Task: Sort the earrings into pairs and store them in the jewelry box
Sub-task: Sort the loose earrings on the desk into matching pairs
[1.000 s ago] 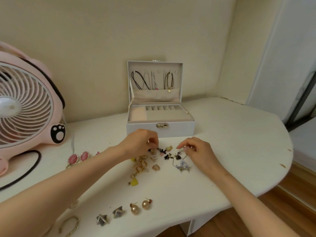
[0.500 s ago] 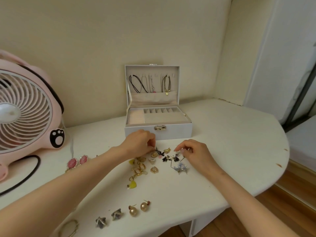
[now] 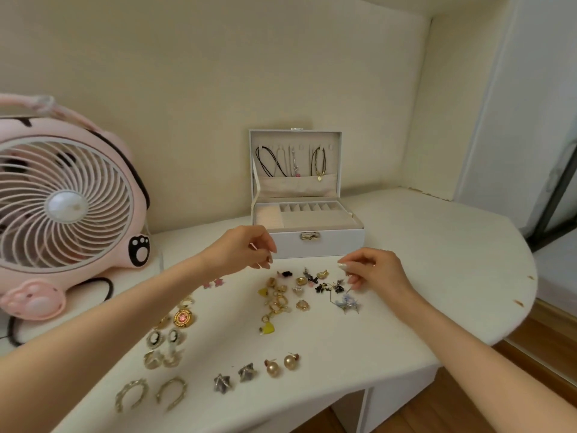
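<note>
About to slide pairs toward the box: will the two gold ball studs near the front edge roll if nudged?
Probably: the gold ball studs look round and smooth, so a nudge may roll them, though each protruding post should limit that. Small, so likely light; pinching seems safer than pushing near the table edge.

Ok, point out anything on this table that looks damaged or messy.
The table has brown chips along its right edge, breaking the white surface. In the middle, a pile of earrings lies jumbled, unlike the neat pairs set out nearer the person. The jewelry box stands open and square.
</note>
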`<action>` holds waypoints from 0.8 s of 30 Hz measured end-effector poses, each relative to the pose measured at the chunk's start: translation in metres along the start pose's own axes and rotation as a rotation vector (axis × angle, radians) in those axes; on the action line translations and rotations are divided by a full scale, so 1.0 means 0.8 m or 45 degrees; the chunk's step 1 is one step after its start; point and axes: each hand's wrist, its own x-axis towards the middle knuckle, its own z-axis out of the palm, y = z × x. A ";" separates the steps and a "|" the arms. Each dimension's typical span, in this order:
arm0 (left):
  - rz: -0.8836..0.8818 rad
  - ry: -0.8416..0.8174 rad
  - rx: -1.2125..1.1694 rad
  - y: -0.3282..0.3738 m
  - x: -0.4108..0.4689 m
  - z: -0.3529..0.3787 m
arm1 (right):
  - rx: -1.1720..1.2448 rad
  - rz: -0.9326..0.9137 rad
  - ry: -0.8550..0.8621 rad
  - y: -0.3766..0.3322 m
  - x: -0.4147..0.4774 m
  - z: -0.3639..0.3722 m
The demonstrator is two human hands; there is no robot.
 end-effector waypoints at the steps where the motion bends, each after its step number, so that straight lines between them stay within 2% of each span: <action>1: -0.020 -0.008 -0.008 -0.002 -0.005 -0.006 | -0.020 -0.009 -0.031 -0.007 0.000 0.005; 7: -0.054 -0.009 0.115 -0.011 -0.027 -0.023 | -0.234 -0.076 -0.268 -0.051 -0.007 0.061; 11: -0.070 0.028 0.082 -0.023 -0.041 -0.025 | -0.333 -0.116 -0.433 -0.062 -0.013 0.103; 17: -0.106 0.140 0.113 -0.029 -0.057 -0.028 | -0.296 -0.033 -0.494 -0.074 -0.011 0.149; 21: -0.142 0.126 -0.019 -0.037 -0.068 -0.033 | -0.240 0.047 -0.527 -0.081 -0.008 0.169; 24: -0.135 0.109 -0.048 -0.047 -0.075 -0.038 | -0.304 0.006 -0.528 -0.083 -0.005 0.182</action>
